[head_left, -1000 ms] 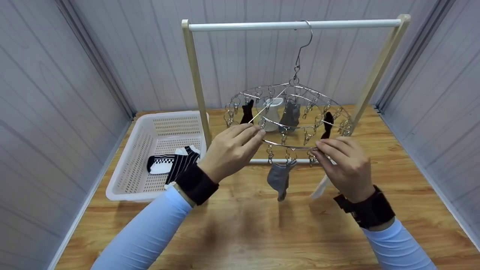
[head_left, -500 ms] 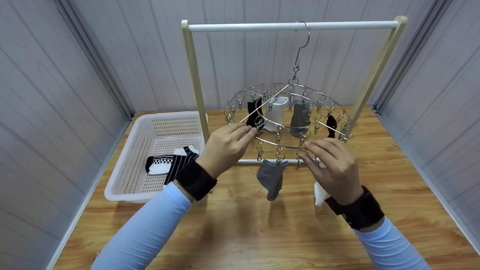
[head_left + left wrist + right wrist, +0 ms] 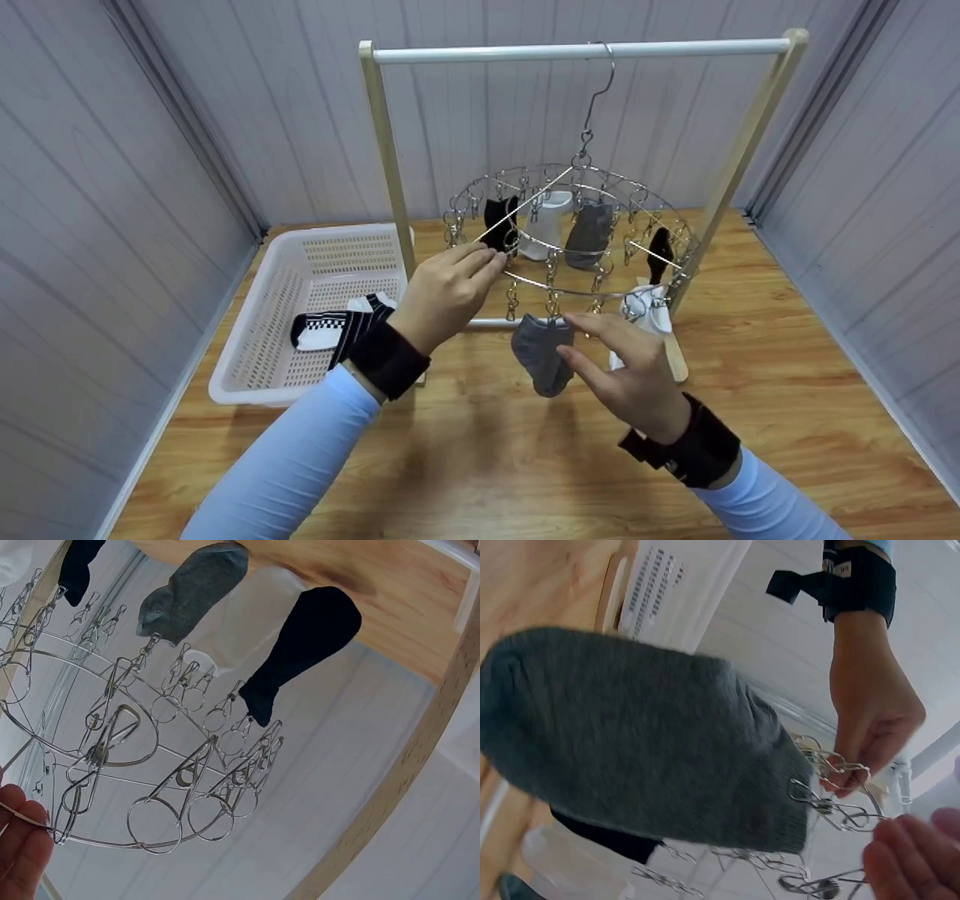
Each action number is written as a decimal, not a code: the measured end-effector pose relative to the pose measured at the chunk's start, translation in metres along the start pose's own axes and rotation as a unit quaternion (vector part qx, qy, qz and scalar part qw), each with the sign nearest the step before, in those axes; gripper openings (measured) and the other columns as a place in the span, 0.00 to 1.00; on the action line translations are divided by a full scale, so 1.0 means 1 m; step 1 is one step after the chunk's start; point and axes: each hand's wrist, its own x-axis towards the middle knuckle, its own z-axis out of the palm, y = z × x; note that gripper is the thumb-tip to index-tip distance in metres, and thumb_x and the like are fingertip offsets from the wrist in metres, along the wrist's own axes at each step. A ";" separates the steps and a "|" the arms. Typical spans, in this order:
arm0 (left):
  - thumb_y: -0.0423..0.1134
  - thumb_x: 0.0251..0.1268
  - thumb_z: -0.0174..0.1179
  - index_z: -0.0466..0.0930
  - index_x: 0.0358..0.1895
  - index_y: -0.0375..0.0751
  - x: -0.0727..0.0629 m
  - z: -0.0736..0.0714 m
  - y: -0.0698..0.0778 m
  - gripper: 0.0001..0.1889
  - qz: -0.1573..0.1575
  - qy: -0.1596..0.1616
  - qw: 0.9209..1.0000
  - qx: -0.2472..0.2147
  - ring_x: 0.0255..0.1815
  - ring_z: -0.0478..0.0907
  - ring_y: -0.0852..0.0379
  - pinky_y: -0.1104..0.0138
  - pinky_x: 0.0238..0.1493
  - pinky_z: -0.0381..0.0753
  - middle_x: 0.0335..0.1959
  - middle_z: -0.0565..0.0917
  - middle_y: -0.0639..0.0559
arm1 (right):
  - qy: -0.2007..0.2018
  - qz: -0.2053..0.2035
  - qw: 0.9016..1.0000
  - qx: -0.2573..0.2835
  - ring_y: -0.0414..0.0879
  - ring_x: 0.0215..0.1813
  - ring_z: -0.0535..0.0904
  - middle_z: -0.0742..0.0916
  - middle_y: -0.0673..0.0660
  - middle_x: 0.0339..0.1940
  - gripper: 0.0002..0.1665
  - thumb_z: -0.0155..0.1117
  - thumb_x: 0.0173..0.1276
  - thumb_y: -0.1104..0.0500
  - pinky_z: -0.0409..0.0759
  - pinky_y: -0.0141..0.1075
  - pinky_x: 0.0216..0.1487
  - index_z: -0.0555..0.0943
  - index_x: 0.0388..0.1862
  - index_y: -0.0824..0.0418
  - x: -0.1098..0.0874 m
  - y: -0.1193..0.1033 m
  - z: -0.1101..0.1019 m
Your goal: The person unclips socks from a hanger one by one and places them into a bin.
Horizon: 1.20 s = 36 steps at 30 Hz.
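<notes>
A round wire sock hanger point(image 3: 529, 280) with clips hangs by its hook from a rack. My left hand point(image 3: 446, 292) pinches its outer rim on the near left; the left wrist view shows the fingers point(image 3: 26, 847) on the wire. At the front a grey sock point(image 3: 541, 364) hangs from a clip. My right hand point(image 3: 626, 367) is beside that sock, index finger and thumb apart, fingertips right at its upper edge. Farther back hang a black sock point(image 3: 499, 225), a white sock point(image 3: 544, 229) and another grey sock point(image 3: 589, 238). On the right hang a black sock point(image 3: 660, 255) and white socks point(image 3: 654, 311).
A white plastic basket point(image 3: 247, 352) stands at the left, holding black-and-white socks point(image 3: 322, 334). The rack's white bar point(image 3: 487, 54) and wooden posts point(image 3: 386, 150) frame the hanger. Panelled walls enclose the wooden table point(image 3: 480, 465) at the back and sides.
The hanger has turned, carrying the front grey sock left. My right hand has left the rim and come left and down to that sock, its fingers parting. My left hand stays at the rim.
</notes>
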 end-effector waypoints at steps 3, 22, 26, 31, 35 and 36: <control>0.27 0.67 0.71 0.93 0.44 0.34 0.000 0.000 -0.001 0.05 -0.004 0.003 1.000 -0.002 0.42 0.94 0.48 0.62 0.51 0.93 0.40 0.95 0.43 | -0.031 0.045 0.998 -0.022 0.60 0.50 0.93 0.93 0.67 0.53 0.23 0.78 0.64 0.69 0.82 0.23 0.65 0.86 0.58 0.74 -0.003 0.001 0.003; 0.26 0.67 0.71 0.92 0.46 0.34 -0.003 0.003 0.000 0.08 -0.018 -0.007 0.999 -0.028 0.43 0.93 0.47 0.62 0.50 0.93 0.41 0.94 0.41 | -0.079 0.171 0.982 0.004 0.65 0.58 0.91 0.91 0.73 0.57 0.19 0.70 0.74 0.68 0.89 0.57 0.60 0.84 0.60 0.77 0.001 0.018 0.026; 0.26 0.68 0.70 0.92 0.46 0.33 -0.003 0.002 0.000 0.07 -0.022 -0.005 0.999 -0.036 0.43 0.93 0.47 0.61 0.51 0.93 0.41 0.94 0.41 | -0.066 0.184 0.980 0.034 0.60 0.48 0.93 0.94 0.67 0.49 0.11 0.72 0.72 0.69 0.93 0.51 0.52 0.88 0.51 0.73 0.002 0.020 0.029; 0.26 0.69 0.70 0.92 0.47 0.33 -0.005 0.001 0.004 0.07 -0.023 0.005 0.999 -0.039 0.45 0.93 0.47 0.61 0.54 0.93 0.42 0.94 0.41 | -0.054 0.202 0.976 0.057 0.54 0.42 0.93 0.94 0.60 0.41 0.05 0.76 0.69 0.69 0.93 0.41 0.48 0.89 0.42 0.69 0.004 0.022 0.032; 0.26 0.69 0.69 0.90 0.50 0.31 -0.007 -0.002 0.011 0.09 -0.036 0.032 0.997 -0.060 0.48 0.93 0.45 0.60 0.59 0.91 0.45 0.94 0.40 | -0.055 0.210 0.975 0.057 0.53 0.41 0.92 0.94 0.60 0.39 0.06 0.78 0.68 0.68 0.93 0.38 0.48 0.89 0.41 0.70 0.004 0.024 0.032; 0.26 0.68 0.69 0.90 0.51 0.30 -0.008 -0.002 0.013 0.11 -0.042 0.037 0.996 -0.067 0.49 0.92 0.44 0.59 0.59 0.91 0.46 0.94 0.40 | -0.054 0.211 0.974 0.057 0.53 0.40 0.92 0.94 0.60 0.39 0.06 0.78 0.67 0.68 0.93 0.38 0.47 0.90 0.41 0.69 0.004 0.025 0.032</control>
